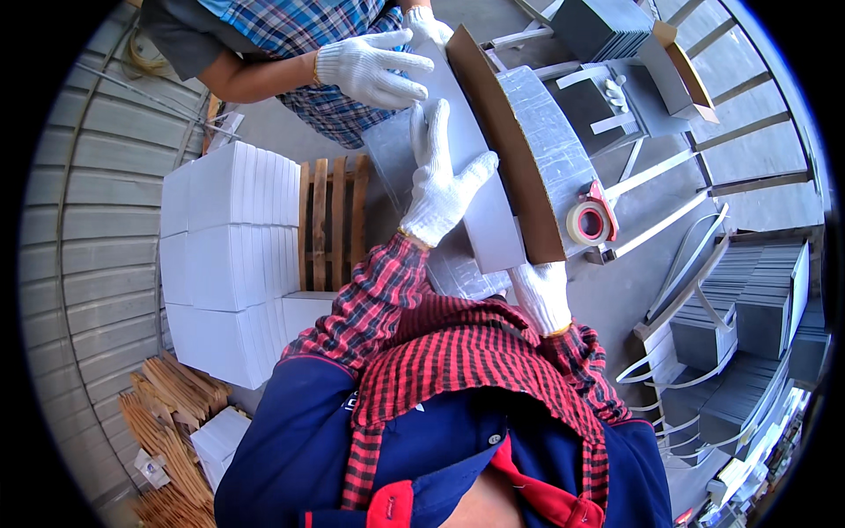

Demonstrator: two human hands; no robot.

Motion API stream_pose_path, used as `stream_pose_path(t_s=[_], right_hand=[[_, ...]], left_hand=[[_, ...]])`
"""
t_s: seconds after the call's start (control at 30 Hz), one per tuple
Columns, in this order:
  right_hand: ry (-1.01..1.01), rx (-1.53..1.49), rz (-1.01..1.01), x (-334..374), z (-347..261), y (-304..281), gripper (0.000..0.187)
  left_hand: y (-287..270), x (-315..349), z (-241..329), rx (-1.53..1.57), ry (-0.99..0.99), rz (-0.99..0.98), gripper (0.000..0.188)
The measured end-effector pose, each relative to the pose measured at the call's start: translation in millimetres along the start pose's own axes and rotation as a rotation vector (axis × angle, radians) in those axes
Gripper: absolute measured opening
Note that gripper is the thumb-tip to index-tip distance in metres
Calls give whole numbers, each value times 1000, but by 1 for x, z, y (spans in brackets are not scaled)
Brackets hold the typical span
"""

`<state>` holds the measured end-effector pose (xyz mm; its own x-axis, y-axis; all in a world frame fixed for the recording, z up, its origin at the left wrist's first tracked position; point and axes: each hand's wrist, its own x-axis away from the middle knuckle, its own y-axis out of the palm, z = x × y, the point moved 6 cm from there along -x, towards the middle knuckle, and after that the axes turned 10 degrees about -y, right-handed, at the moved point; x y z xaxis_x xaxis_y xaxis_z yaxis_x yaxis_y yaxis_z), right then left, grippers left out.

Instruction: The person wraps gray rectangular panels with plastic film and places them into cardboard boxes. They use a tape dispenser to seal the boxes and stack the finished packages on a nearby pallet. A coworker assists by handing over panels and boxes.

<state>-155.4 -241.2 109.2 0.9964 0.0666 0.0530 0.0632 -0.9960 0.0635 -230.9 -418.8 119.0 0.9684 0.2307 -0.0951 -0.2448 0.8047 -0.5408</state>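
Observation:
A long white carton (pixel 489 222) lies slantwise in front of me on a table wrapped in shiny film (pixel 563 132). Its tall flap (pixel 506 145), brown on the face toward me, stands up along the right side. My left hand (pixel 444 180), in a white knitted glove, rests on the carton's white surface with the fingers stretched and the thumb apart. At the carton's near end is my gloved right hand (pixel 541 295), its fingers mostly hidden by the carton. A tape dispenser (pixel 591 220) with a red frame and a roll of tape lies at the table's right edge.
Across the table, a co-worker's gloved hand (pixel 374 69) hovers beside the carton; their other hand (pixel 427 25) is at its far end. Stacked white cartons (pixel 233 229) and a wooden pallet (pixel 334 220) stand left. Grey stacks (pixel 739 308) and an open carton (pixel 678 70) are at right.

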Motion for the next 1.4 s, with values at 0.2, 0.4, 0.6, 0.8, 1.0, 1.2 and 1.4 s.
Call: stream_pose_path(t_s=[0.2, 0.4, 0.6, 0.8, 1.0, 1.2, 1.4], right_hand=[[220, -208, -273, 8, -15, -22, 37], [-385, 478, -81, 8, -30, 1, 42], [-587, 883, -205, 15, -56, 27, 59], [-586, 1104, -173, 16, -49, 38, 63], [-620, 1063, -63, 13, -66, 54, 46], [-641, 1146, 69, 10, -69, 49, 58], [-562, 868, -41, 2, -86, 33, 51]], left_hand=[[2, -6, 3, -53, -117, -35, 96], [7, 10, 24, -12, 72, 222, 75], [6, 10, 2, 485, -97, 270, 39], [-13, 8, 21, 276, 575, 346, 50], [3, -5, 58, -174, 1015, -344, 34], [15, -14, 62, 9, 930, -272, 15], [16, -8, 70, -20, 977, -229, 11]])
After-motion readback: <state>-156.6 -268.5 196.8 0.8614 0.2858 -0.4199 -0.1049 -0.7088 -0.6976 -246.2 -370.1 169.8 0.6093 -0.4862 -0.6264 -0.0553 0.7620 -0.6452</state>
